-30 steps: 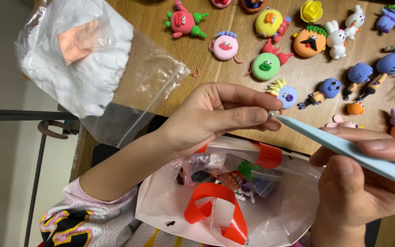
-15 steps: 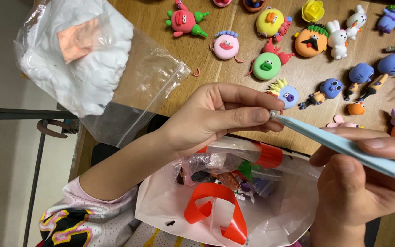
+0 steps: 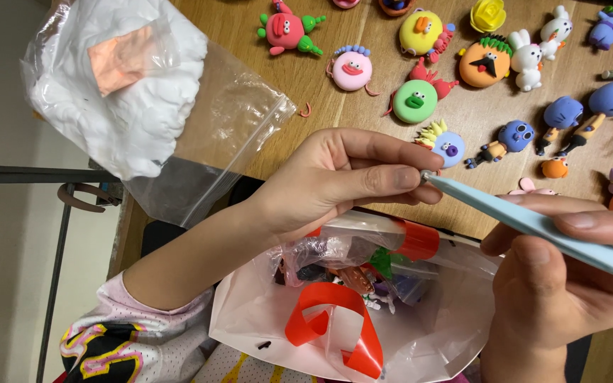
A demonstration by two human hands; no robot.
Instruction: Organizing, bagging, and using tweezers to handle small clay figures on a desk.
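Pale-blue and smooth, a slim modelling tool (image 3: pixel 533 225) is pinched between thumb and fingers of the right hand (image 3: pixel 562 284), its rounded tip meeting the pressed-together fingertips of the left hand (image 3: pixel 342 177); whatever they pinch is too small to tell. Both hands hover over the wooden table (image 3: pixel 335 99) edge, above a crinkled white plastic bag (image 3: pixel 420 333) with red handles holding small packets. Left, a clear zip bag (image 3: pixel 143 106) bulges with lumpy white clay and one peach piece. Rounded, bright clay figures (image 3: pixel 420 99) dot the tabletop.
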